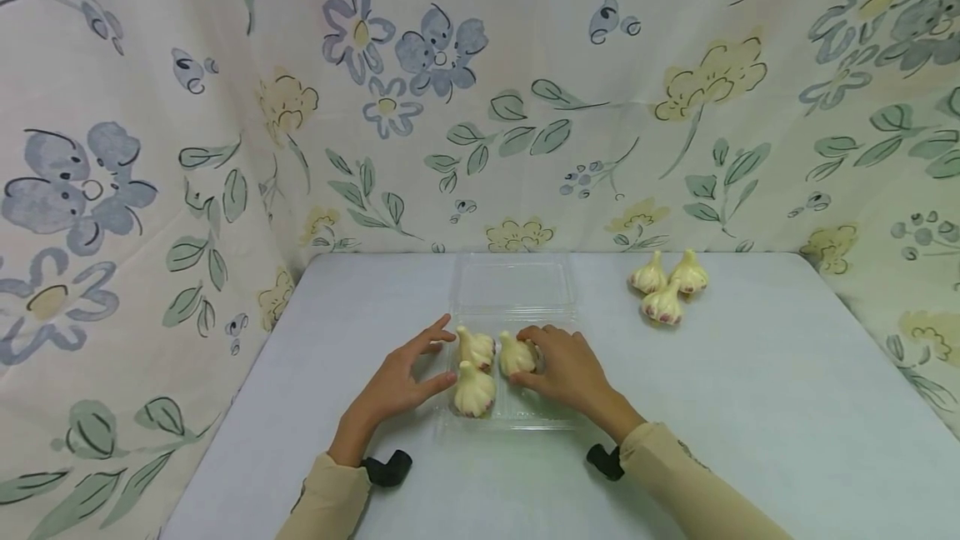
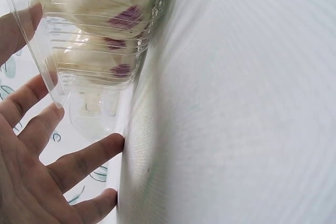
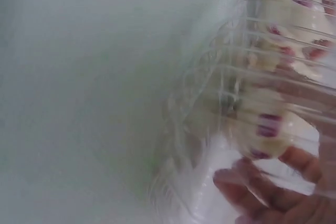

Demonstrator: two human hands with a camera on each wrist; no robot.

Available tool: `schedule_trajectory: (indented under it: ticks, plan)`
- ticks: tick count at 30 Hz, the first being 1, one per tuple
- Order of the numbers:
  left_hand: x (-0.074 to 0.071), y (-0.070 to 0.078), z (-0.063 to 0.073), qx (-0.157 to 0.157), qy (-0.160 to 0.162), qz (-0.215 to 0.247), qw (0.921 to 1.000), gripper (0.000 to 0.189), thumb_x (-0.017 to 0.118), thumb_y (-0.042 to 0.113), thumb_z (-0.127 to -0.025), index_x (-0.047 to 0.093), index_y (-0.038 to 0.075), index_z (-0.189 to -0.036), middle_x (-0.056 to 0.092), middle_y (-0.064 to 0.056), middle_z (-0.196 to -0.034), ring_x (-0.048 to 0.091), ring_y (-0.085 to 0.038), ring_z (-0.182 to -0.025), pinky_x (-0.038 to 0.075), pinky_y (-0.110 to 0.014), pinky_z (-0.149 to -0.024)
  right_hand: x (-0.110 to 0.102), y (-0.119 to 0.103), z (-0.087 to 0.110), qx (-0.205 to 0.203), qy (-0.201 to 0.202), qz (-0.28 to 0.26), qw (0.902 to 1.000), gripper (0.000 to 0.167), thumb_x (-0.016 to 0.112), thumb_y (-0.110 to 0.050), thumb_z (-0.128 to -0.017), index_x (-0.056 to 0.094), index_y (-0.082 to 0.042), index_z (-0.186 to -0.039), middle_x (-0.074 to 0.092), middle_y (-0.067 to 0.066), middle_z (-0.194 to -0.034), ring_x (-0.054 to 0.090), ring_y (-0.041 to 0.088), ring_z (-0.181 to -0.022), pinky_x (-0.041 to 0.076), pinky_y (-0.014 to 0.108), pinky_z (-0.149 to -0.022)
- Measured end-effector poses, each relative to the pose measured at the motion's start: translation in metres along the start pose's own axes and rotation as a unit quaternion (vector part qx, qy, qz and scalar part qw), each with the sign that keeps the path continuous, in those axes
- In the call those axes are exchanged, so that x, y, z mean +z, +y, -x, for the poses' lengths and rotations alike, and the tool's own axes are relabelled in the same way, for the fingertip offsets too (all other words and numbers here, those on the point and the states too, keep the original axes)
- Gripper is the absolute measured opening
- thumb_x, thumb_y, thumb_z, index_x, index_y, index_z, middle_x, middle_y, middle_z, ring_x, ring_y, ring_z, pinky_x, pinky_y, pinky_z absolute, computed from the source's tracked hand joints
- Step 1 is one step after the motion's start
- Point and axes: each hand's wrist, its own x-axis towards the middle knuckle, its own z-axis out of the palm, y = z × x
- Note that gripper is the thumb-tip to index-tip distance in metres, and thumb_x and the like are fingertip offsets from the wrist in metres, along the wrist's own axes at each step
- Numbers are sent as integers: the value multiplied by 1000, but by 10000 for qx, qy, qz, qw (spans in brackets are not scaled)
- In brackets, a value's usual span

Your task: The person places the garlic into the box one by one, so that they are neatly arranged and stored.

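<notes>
A clear plastic clamshell box [image 1: 536,417] lies on the table with its lid folded back. Inside its left half sit two garlic bulbs, one [image 1: 476,348] behind the other [image 1: 474,394]. My right hand [image 1: 573,373] reaches into the box and grips a third garlic bulb [image 1: 516,357] between thumb and fingers, beside the other two. The right wrist view, through the ribbed wall, shows fingers [image 3: 252,182] around its purple-marked base. Spread along the box's left side, my left hand [image 1: 397,382] has its thumb and some fingertips at the rim; other fingertips [image 2: 116,142] rest on the table.
Three more garlic bulbs [image 1: 663,305] stand clustered at the back right of the white table [image 1: 750,407]. The lid [image 1: 513,283] lies toward the back edge. Floral cloth [image 1: 480,107] hangs behind and at both sides.
</notes>
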Motion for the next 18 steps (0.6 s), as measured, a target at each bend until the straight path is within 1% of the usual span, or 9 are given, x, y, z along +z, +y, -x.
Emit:
schedule_trajectory:
  ticks: [2, 4, 7, 8, 15, 18]
  plan:
    - [0, 0, 1, -4, 1, 7, 10000, 64, 72, 48, -91, 51, 27, -148, 37, 13, -164, 58, -28, -136, 35, -68, -113, 1, 0, -1, 7, 66, 88, 9999, 60, 87, -48, -77, 69, -17, -125, 72, 4, -109, 66, 23, -95, 49, 46, -83]
    - [0, 1, 1, -24, -19, 18, 10000, 60, 72, 49, -91, 54, 26, -144, 30, 17, -166, 58, -28, -136, 35, -68, -113, 2, -1, -1, 7, 139, 141, 9998, 60, 87, -48, -77, 69, -17, -126, 71, 5, -106, 65, 22, -91, 49, 46, -81]
    - [0, 1, 1, -37, -32, 27, 10000, 60, 72, 49, -91, 54, 25, -143, 29, 19, -166, 58, -27, -136, 34, -68, -113, 3, -1, -1, 29, 226, 168, 9996, 61, 87, -46, -77, 69, -17, -127, 71, 6, -104, 65, 23, -90, 49, 46, -80]
    - [0, 1, 1, -43, -38, 23, 10000, 60, 72, 49, -91, 55, 23, -143, 27, 21, -166, 58, -27, -136, 34, -68, -113, 4, -1, -2, 39, 247, 164, 9996, 61, 87, -46, -77, 69, -16, -127, 71, 6, -104, 65, 23, -90, 49, 45, -79]
    - [0, 1, 1, -66, -25, 14, 10000, 60, 73, 49, -91, 56, 23, -142, 28, 19, -167, 58, -27, -135, 34, -68, -114, 5, -2, -3, 85, 364, 180, 9991, 61, 87, -44, -77, 68, -15, -128, 71, 8, -105, 64, 24, -88, 48, 46, -79]
    - [0, 1, 1, -82, -22, 4, 10000, 60, 73, 49, -91, 55, 24, -143, 29, 18, -166, 58, -26, -136, 34, -68, -114, 6, -2, -3, 86, 381, 225, 9990, 62, 88, -44, -77, 68, -15, -128, 70, 8, -104, 63, 24, -88, 49, 46, -79]
